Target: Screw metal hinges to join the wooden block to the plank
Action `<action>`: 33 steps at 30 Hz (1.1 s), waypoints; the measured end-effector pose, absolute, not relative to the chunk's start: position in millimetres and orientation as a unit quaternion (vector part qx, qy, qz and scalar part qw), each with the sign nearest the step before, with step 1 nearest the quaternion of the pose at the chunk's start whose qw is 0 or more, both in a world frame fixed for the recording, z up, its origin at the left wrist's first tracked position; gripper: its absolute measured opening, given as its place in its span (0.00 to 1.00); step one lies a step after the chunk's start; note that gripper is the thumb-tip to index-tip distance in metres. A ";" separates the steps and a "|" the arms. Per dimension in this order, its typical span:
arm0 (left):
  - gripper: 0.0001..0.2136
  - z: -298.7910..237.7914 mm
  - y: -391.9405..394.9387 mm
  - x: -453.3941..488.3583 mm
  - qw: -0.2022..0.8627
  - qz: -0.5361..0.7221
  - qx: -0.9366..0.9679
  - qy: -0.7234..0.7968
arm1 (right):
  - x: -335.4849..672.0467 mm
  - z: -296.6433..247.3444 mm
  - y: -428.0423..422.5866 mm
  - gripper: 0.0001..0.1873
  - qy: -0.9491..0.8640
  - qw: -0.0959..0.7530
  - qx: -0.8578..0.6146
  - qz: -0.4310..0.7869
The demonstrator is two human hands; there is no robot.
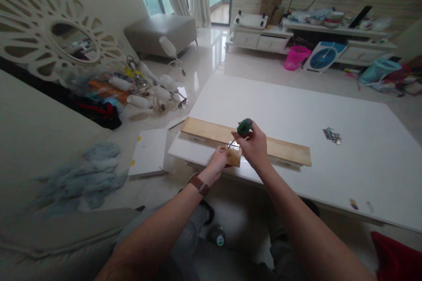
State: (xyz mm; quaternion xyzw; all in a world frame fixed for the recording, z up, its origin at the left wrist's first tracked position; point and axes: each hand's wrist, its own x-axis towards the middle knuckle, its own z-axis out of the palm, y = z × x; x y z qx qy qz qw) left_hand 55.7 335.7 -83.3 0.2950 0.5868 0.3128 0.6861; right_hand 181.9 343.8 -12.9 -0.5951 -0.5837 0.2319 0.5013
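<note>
- We judge the metal hinge (pixel 234 145) light, stiff and rather slick; we would take it by its long edges, clear of the screw holes.
- The small wooden block (pixel 234 160) beneath it should be firm and easy to lift, best gripped by its sides; a dropped corner could dent.
- For the screwdriver (pixel 244 127), we would keep to the thick handle, as the thin shaft gives little to hold.
- In looks, our hinge is silvery and flat with dark holes, the block pale yellow-brown, the screwdriver handle green and black.
- All three are at the near edge of the white worktop (pixel 283 105), toward its near left corner.
- Our right hand (pixel 257 145) pinches the screwdriver handle, with the shaft slanting down to the hinge.
- Our left hand (pixel 218 161) has its fingers drawn together at the block's left side; we cannot tell whether they pinch wood, metal or shaft.
- Just behind the block, a long wooden plank (pixel 288 150) runs roughly along the near edge; whether the two touch is unclear.
- Farther right, loose metal pieces (pixel 331 135) lie in a small heap, well in from the near edge.
</note>
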 end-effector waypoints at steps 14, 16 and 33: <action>0.12 -86.2 336.6 55.7 0.690 0.319 0.286 0.584 | 177.1 -3.7 340.7 0.15 -0.550 0.534 -0.574 0.287; 0.12 -85.9 336.9 55.9 0.690 0.319 0.289 0.582 | 177.6 -5.2 341.3 0.17 -0.547 0.536 -0.580 0.278; 0.11 -90.7 335.1 53.5 0.688 0.321 0.303 0.576 | 176.4 -4.6 339.7 0.20 -0.527 0.560 -0.565 0.298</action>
